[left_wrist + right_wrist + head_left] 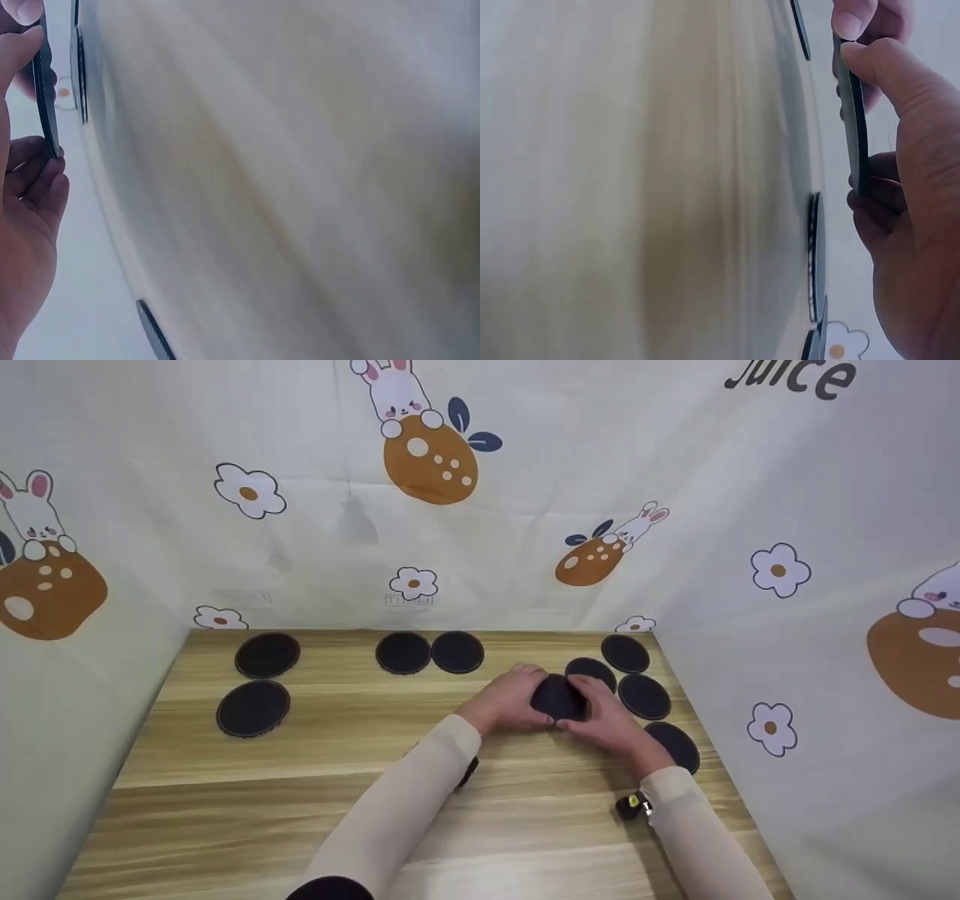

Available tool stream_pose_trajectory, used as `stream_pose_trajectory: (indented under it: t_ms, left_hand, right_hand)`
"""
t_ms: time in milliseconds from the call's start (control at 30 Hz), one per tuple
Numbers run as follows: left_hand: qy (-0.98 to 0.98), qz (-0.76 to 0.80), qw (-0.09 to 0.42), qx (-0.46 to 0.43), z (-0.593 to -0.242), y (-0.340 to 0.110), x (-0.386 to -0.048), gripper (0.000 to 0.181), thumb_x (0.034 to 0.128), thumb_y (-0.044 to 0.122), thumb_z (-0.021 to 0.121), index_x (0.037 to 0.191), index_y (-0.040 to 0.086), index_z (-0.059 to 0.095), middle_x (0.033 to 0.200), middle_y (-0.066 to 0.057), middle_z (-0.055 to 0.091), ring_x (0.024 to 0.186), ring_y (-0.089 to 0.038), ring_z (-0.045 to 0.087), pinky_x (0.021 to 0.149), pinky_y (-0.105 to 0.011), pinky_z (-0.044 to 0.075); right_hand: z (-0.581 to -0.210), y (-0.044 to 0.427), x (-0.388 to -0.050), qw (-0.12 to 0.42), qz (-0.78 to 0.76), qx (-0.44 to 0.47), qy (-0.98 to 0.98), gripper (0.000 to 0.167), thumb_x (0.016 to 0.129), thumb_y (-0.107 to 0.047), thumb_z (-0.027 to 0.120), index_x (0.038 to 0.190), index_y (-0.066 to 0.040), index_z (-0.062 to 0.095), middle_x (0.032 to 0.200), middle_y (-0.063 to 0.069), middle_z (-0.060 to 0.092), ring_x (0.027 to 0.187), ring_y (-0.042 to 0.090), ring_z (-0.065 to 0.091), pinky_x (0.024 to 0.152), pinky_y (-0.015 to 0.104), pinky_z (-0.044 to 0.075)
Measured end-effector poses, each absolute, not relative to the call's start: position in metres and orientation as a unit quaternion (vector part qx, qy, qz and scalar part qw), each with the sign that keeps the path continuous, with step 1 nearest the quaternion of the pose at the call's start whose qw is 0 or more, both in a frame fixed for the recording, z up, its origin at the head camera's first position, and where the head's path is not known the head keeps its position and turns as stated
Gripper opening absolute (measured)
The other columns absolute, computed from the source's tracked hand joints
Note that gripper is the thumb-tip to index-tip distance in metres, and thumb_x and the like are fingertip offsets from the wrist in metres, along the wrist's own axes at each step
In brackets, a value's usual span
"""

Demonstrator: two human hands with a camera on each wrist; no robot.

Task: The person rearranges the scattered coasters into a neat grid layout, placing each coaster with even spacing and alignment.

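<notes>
A round black coaster [559, 697] is held above the table between both hands. My left hand [511, 699] grips its left edge, thumb at the near side. On the opposite edge my right hand [604, 716] pinches it, and the two thumbs nearly meet. Seen edge-on in the right wrist view, the coaster [853, 112] is thin and clear of the tabletop. In the left wrist view the same coaster [45, 90] shows between the fingertips of both hands. Just behind the right hand lies another black coaster [592, 669], partly covered by its fingers.
Along the right edge lie more coasters, one at the corner [625, 653], one below it [644, 697] and one [675, 748] partly behind the right forearm. Two touching coasters [403, 652] lie at the back middle, two more [253, 708] at left. Printed cloth walls [300, 555] border the wooden table [337, 750].
</notes>
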State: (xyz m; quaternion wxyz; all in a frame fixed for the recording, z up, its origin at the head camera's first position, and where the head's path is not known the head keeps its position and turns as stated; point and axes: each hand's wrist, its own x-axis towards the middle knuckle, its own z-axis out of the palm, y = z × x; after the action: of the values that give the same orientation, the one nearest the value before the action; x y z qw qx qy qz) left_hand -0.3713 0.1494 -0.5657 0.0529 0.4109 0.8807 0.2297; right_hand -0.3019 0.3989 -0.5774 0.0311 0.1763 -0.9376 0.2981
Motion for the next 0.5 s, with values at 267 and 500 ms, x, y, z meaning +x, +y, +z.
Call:
stream_pose_trajectory:
  t_ms: [267, 500]
  left_hand:
    - [0.884, 0.245, 0.055, 0.395, -0.555, 0.125, -0.389, 0.084, 0.0948, 0.042, 0.087, 0.160, 0.001, 0.054, 0.162, -0.015, 0.055, 0.151, -0.031, 0.049, 0.126, -0.041, 0.040]
    - [0.881, 0.281, 0.060, 0.375, -0.550, 0.107, -0.404, 0.085, 0.0955, 0.041, 0.087, 0.162, 0.003, 0.052, 0.161, -0.016, 0.056, 0.149, -0.030, 0.051, 0.125, -0.043, 0.041]
  right_hand:
    - [-0.569, 0.377, -0.328, 0.034, 0.279, 0.194, -0.940, 0.094, 0.091, -0.043, 0.089, 0.162, 0.005, 0.050, 0.165, 0.027, 0.048, 0.155, 0.043, 0.042, 0.128, 0.056, 0.036]
    - [-0.556, 0.362, -0.348, 0.034, 0.277, 0.193, -0.941, 0.097, 0.089, -0.048, 0.088, 0.163, 0.003, 0.049, 0.165, 0.027, 0.048, 0.153, 0.044, 0.045, 0.126, 0.059, 0.038]
